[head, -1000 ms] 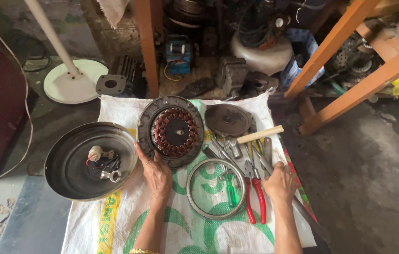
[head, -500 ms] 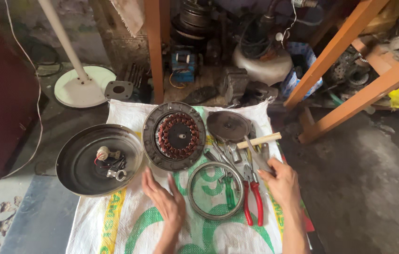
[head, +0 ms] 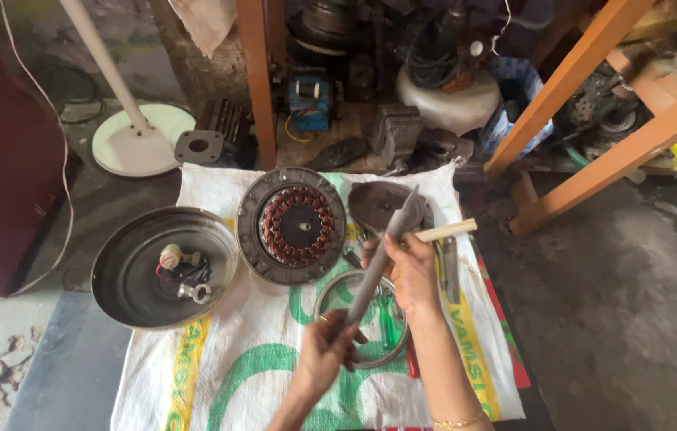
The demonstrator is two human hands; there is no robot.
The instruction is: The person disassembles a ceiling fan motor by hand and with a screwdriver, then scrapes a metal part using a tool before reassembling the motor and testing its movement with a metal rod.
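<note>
Now both hands are closed on one long grey metal rod [head: 376,259], held slantwise above the white woven sack [head: 251,359] spread on the floor. The left hand [head: 326,351] grips the rod's near, lower end, fingers wrapped round it. The right hand [head: 412,271] holds the rod further up, near its middle, fingers curled about the shaft, while the far tip of the rod points up and to the right, over a dark round plate [head: 382,203].

Below the hands, on the sack, lies a metal ring [head: 324,297], partly hidden by the wrists, with a green-handled tool [head: 387,326] lying inside it. Just right of the right hand rest a pale wooden handle [head: 446,231] and a flat grey tool [head: 451,267]; something red [head: 411,367] shows beside the right forearm, too covered to tell what it is.

To the left of the rod, on the far half of the sack, sits a round motor stator [head: 294,226] with copper windings in a ring about its centre. Further left, half on and half off the sack, lies a wide, shallow dark metal bowl-shaped cover [head: 135,299] holding a small white part, wires and a shiny metal fitting.

Beyond the sack, at the far left, stands a white pedestal base [head: 119,152] with its pole rising out of view. Orange-painted wooden frame legs [head: 255,80] stand at the far side and to the right, with a clutter of dark machine parts behind them.
</note>
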